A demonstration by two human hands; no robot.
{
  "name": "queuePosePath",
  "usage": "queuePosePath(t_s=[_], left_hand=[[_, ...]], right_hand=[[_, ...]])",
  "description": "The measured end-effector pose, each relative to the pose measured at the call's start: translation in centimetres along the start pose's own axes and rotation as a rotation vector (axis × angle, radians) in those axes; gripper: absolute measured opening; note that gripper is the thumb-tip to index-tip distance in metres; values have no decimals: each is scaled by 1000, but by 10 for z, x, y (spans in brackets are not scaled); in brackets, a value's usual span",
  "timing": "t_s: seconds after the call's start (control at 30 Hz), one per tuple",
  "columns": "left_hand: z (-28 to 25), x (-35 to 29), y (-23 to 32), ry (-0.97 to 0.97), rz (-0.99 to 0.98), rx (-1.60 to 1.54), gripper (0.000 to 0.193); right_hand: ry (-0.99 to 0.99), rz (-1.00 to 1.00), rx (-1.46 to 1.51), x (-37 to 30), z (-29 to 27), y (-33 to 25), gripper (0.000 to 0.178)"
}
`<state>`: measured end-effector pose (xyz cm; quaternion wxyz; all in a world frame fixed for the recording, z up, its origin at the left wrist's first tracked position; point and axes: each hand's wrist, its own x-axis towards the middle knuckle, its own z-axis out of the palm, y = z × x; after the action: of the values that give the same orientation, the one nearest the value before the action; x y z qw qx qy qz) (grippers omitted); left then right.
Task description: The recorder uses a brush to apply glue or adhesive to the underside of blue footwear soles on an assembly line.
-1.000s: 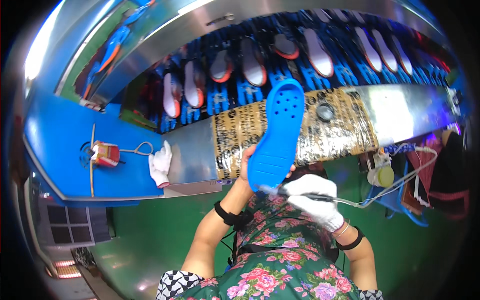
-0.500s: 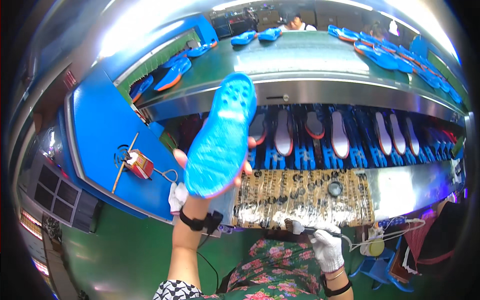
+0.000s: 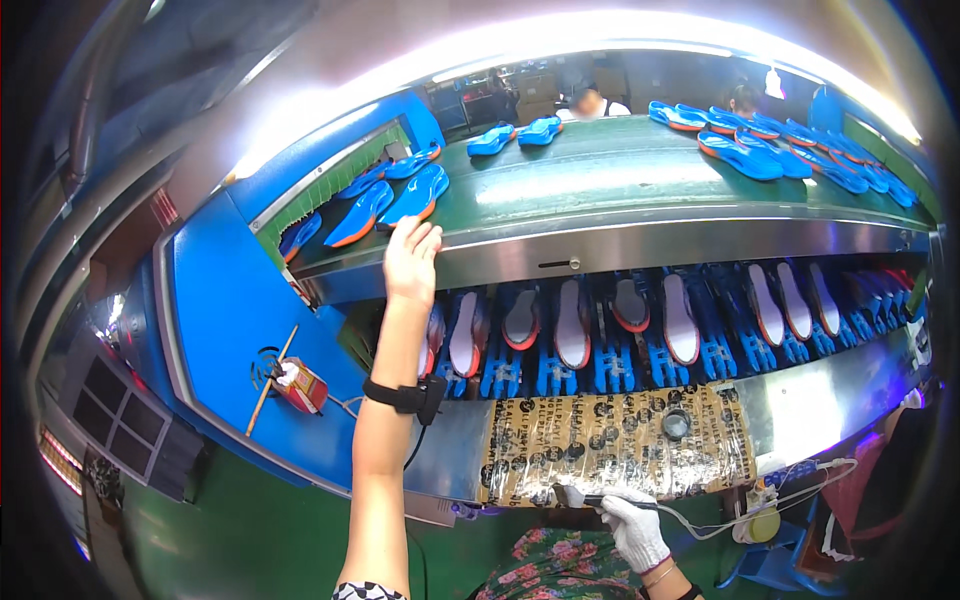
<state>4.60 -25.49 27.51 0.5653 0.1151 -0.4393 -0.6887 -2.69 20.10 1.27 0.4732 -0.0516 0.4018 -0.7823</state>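
Note:
My bare left hand (image 3: 412,258) reaches forward over the near edge of the green conveyor belt (image 3: 580,185), its fingers stretched out. Just beyond the fingertips lies a blue shoe insole (image 3: 418,197) with an orange edge; whether they still touch it I cannot tell. Beside it on the belt rests another blue insole (image 3: 360,216), and several more lie further back. My right hand (image 3: 634,530), in a white glove, is closed around the dark handle of a brush (image 3: 570,496). The bristles are over the near edge of the tape-covered cardboard (image 3: 615,445).
Under the belt runs a row of grey and lilac insoles (image 3: 572,325) on blue holders (image 3: 612,368). A small round dark cup (image 3: 676,424) stands on the cardboard. On the blue panel at left are a stick (image 3: 270,385) and a red container (image 3: 303,388). Across the belt is a person (image 3: 592,105).
My left hand has moved forward from mid-air and set the blue insole down on the green belt. The right hand keeps its hold on the brush, shifted slightly left.

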Motion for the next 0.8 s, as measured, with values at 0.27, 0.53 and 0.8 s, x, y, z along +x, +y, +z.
queuePosePath(t_s=[0.27,0.53,0.8], left_hand=[[159,-39,-108,-576,641,1075,59],[388,-73,-251,-818,495,1263,95],[480,-52,-320,-756,319,1514,105]], right_hand=[[96,-64,122,4,-17,-18,17],[235,-115,118,-4,-66,-44,18],[197,-277,0,-11,-98,-55,20]])
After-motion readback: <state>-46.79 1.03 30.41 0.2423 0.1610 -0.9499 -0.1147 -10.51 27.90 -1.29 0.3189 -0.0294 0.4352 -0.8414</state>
